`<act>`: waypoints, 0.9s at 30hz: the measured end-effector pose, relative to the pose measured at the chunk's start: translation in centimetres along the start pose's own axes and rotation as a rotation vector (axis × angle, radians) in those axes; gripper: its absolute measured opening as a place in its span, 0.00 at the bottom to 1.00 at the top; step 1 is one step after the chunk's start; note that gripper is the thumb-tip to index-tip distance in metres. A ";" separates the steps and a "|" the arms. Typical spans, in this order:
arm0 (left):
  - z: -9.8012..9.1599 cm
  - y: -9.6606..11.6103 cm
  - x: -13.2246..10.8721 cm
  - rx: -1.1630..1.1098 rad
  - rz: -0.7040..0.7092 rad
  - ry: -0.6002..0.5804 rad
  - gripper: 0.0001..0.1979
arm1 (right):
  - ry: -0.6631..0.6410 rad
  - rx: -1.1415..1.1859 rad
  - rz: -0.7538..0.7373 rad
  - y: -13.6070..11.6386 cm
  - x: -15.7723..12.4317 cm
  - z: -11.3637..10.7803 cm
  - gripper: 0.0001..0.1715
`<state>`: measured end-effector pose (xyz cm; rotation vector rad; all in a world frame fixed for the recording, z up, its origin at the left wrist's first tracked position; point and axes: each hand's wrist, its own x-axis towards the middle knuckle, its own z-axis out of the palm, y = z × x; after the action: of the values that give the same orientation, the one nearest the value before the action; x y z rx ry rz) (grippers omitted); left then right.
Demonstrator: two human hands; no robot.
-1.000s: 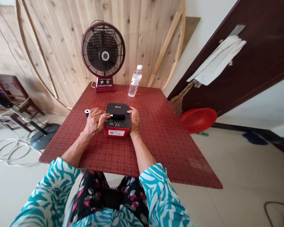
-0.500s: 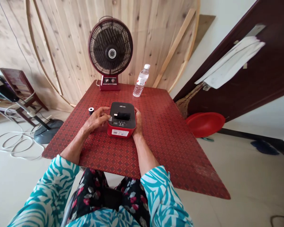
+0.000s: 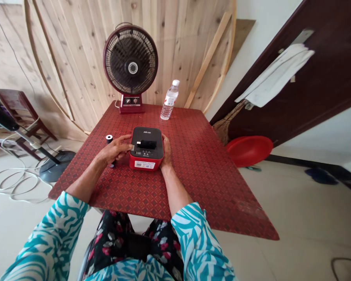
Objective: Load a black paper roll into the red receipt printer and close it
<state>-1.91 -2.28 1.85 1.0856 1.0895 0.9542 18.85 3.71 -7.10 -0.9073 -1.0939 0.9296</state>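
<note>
Near the middle of the red patterned tabletop [image 3: 190, 187], a compact red-and-black label printer [image 3: 146, 150] sits facing the person, with a white QR-code sticker [image 3: 144, 165] on its red front and a dark raised piece [image 3: 148, 144] on its black top. The left hand [image 3: 114, 150] lies beside the printer's left wall, its fingers stretched toward the printer and their tips just at a small pale tab [image 3: 132, 147] by the top edge; whether they pinch that tab or only touch it cannot be told. The right hand [image 3: 165, 150] is cupped against the printer's right wall, though it is unclear whether it grips or merely rests there. Just left of the left hand, a small black-and-white spool [image 3: 109, 139] stands upright on the tabletop. Toward the far edge stand a maroon desk fan [image 3: 130, 62] and, to its right, a clear plastic water bottle [image 3: 169, 100]. Past the right edge, a red plastic basin [image 3: 248, 150] lies on the floor beside a straw broom [image 3: 222, 130], near a dark door [image 3: 324, 70] with a white cloth [image 3: 276, 76] hanging on it. Teal-and-white patterned sleeves [image 3: 193, 234] cover both forearms up to the wrists.
</note>
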 end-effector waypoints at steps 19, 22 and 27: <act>-0.1 0.7 0.4 -0.169 -0.192 -0.059 0.25 | -0.001 -0.073 -0.012 -1.0 -0.3 0.2 0.28; 0.2 0.3 0.4 -0.205 -0.182 -0.002 0.23 | -0.025 -0.058 0.008 -0.9 -0.2 0.2 0.29; 0.7 -0.1 0.2 -0.228 -0.168 0.065 0.21 | 0.003 -0.063 0.005 -0.1 0.1 0.1 0.27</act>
<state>-1.21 -2.20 1.74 0.7702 1.0774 0.9580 18.75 3.78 -6.91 -0.9636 -1.1240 0.9019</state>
